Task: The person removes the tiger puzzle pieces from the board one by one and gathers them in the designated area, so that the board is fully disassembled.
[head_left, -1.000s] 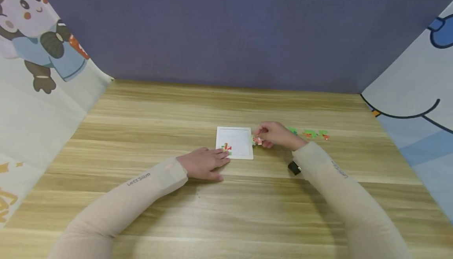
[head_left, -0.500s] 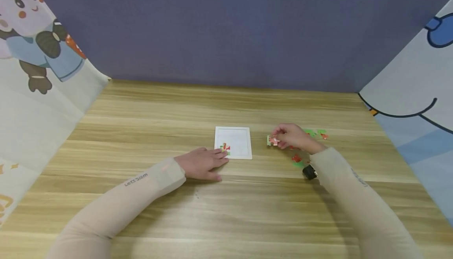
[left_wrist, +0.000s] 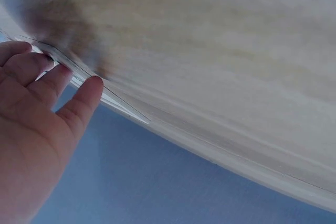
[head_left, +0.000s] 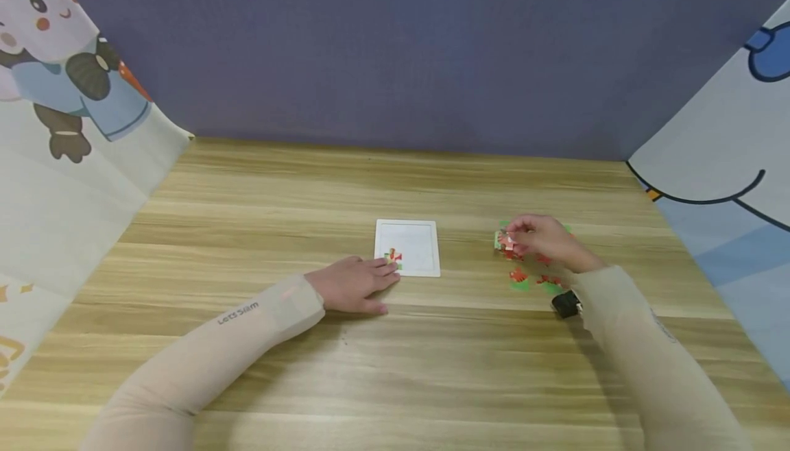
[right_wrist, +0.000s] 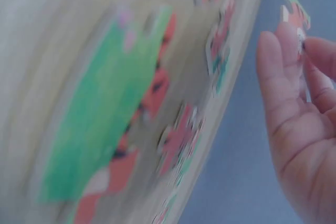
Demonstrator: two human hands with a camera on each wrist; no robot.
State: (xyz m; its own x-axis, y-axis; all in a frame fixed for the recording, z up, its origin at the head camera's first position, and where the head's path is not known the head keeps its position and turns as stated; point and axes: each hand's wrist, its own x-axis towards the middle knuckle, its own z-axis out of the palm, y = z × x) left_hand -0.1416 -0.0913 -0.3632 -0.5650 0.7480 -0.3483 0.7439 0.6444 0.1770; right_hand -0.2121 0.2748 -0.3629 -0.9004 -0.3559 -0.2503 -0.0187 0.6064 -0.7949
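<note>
A white square puzzle tray lies mid-table in the head view. One red and green jigsaw piece sits in its lower left corner. My left hand rests with extended fingers on that corner, touching the tray and reaching the piece's edge. In the left wrist view, its fingers lie along the tray's rim. To the right, my right hand pinches another jigsaw piece above the loose ones. The right wrist view shows this held piece between thumb and fingers, raised off the table.
Several loose jigsaw pieces lie on the wooden table under and around my right hand, some hidden by it. A black wrist camera hangs by the right cuff. A dark fabric wall bounds the table's back; printed cloths flank both sides.
My right hand has moved right with its jigsaw piece, from the tray's right edge to over the loose pieces. My left hand has stayed on the tray.
</note>
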